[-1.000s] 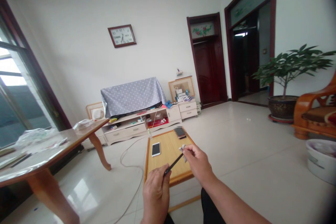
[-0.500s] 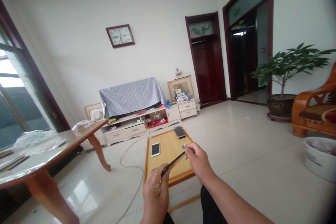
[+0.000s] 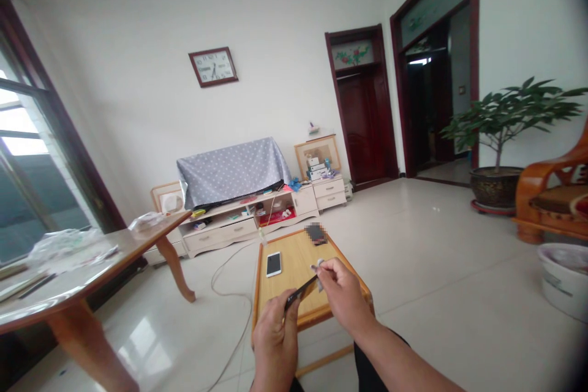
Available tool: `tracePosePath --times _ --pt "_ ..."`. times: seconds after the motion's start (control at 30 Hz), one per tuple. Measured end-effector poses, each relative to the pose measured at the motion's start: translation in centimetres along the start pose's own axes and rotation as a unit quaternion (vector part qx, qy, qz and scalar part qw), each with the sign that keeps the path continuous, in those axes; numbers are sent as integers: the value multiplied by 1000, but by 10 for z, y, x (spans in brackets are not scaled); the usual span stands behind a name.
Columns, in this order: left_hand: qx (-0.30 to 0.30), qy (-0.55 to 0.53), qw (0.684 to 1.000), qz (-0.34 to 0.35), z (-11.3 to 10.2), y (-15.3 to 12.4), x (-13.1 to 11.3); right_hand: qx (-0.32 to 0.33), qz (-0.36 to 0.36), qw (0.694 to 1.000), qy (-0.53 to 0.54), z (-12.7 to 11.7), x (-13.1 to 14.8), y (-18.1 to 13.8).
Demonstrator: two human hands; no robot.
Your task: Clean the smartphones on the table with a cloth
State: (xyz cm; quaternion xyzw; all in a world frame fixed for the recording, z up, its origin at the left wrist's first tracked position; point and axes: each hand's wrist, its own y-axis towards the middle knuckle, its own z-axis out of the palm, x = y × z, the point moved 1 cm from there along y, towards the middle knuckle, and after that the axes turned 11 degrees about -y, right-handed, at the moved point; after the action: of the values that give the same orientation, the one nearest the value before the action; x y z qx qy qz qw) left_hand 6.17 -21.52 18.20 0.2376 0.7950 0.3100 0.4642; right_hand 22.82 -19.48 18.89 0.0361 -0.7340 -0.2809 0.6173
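Observation:
My left hand [image 3: 274,338] is closed round the near end of a thin dark phone [image 3: 300,291], held edge-on and slanting up to the right. At the phone's far end my right hand [image 3: 342,295] pinches a small whitish cloth [image 3: 318,269]. Both hands hover over the near edge of a low wooden table [image 3: 301,306]. On that table lie a white phone [image 3: 274,263] at the left and a dark blurred object [image 3: 315,234] at the far right corner.
A cable [image 3: 225,291] runs across the tiled floor left of the low table. A larger table [image 3: 87,275] with plastic bags stands at the left. A TV cabinet [image 3: 239,220] lines the far wall. A potted plant [image 3: 498,153], wooden chair [image 3: 551,202] and white basin [image 3: 563,278] sit at the right.
Both hands have come a little nearer to me and closer together; the phone now shows shorter between them. The view has shifted slightly.

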Motion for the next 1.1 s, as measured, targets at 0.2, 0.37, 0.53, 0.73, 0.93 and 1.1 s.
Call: tracePosePath --times 0.2,0.37,0.53,0.73,0.93,1.1 --pt "-4 -47 998 -39 4 1 2 63 -69 996 9 12 16 -16" --pt "-48 -68 991 -105 -4 5 8 -52 12 998 -30 -6 -25 23" --pt "-63 -156 972 -166 -4 8 8 -70 96 993 24 -15 -60 39" --pt "-112 -276 928 -225 2 15 6 30 44 994 100 -17 -43 31" --pt "-133 -327 901 -253 1 19 2 83 97 978 162 -9 -48 30" --pt "-117 -317 905 -257 -1 19 2 -22 123 983 137 -8 -59 34"
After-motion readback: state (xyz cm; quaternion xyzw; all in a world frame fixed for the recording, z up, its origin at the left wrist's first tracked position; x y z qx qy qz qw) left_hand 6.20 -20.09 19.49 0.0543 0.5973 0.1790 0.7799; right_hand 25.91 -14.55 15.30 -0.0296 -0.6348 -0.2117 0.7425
